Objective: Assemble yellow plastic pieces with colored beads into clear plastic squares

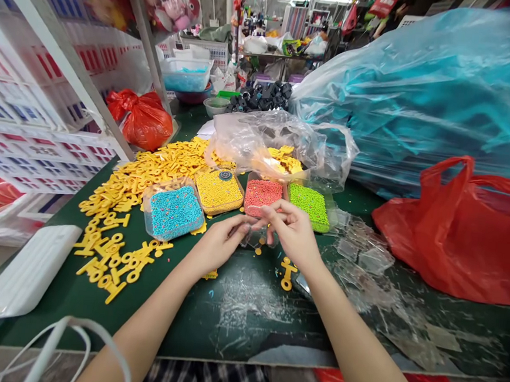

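Observation:
My left hand [218,242] and my right hand [291,229] meet over the green table [147,324], both pinching a small clear plastic bag [254,235] between their fingertips. Just beyond them stand open trays of beads: blue [174,211], yellow [218,190], red [261,194] and green [310,206]. A yellow plastic piece [287,273] lies below my right hand. What is inside the small bag cannot be made out.
A heap of yellow plastic pieces [141,176] covers the table's left side. Clear small bags [364,264] lie at right, beside a red bag [458,236] and a big blue plastic sack [421,92]. A crumpled clear bag [276,140] sits behind the trays. White racks [33,97] stand left.

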`<state>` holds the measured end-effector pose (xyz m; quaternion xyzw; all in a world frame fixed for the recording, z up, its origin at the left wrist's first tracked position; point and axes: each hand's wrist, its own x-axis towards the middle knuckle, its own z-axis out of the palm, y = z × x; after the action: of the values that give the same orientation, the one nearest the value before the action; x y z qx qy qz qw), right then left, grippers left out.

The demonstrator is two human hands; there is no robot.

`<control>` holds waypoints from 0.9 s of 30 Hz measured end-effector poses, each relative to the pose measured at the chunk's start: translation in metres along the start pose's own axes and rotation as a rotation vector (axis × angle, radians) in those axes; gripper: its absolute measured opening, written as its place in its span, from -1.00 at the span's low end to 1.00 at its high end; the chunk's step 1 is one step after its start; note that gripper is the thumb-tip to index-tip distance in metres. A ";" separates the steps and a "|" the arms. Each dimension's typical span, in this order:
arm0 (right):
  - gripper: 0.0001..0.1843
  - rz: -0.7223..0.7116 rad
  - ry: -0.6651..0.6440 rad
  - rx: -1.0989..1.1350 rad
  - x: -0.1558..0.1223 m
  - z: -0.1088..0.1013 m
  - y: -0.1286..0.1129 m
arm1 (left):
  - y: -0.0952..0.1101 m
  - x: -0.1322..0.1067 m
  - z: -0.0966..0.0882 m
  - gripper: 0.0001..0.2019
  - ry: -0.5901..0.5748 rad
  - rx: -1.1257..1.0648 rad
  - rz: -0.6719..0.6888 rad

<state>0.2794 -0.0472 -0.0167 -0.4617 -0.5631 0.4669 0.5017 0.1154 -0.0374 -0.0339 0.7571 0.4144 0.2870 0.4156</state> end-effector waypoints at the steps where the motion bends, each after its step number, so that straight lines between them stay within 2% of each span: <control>1: -0.53 -0.016 0.004 0.001 0.000 0.001 0.001 | 0.001 0.000 -0.001 -0.71 0.015 -0.052 0.028; 10: -0.64 -0.255 0.142 -0.058 -0.005 0.006 0.003 | 0.012 -0.003 -0.010 -0.76 0.023 -0.337 0.055; 15: -0.64 -0.320 0.154 -0.082 -0.012 0.014 0.005 | 0.015 -0.004 -0.005 -0.77 0.043 -0.348 0.039; 20: -0.61 -0.362 0.152 -0.035 -0.016 0.019 0.007 | 0.020 -0.004 -0.009 -0.75 0.145 -0.411 0.030; 27: -0.59 -0.407 0.169 0.010 -0.018 0.022 0.004 | 0.027 -0.008 -0.011 -0.72 0.217 -0.515 -0.014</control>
<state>0.2592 -0.0656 -0.0242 -0.3734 -0.5984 0.3182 0.6334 0.1129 -0.0481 -0.0059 0.5886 0.3753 0.4591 0.5495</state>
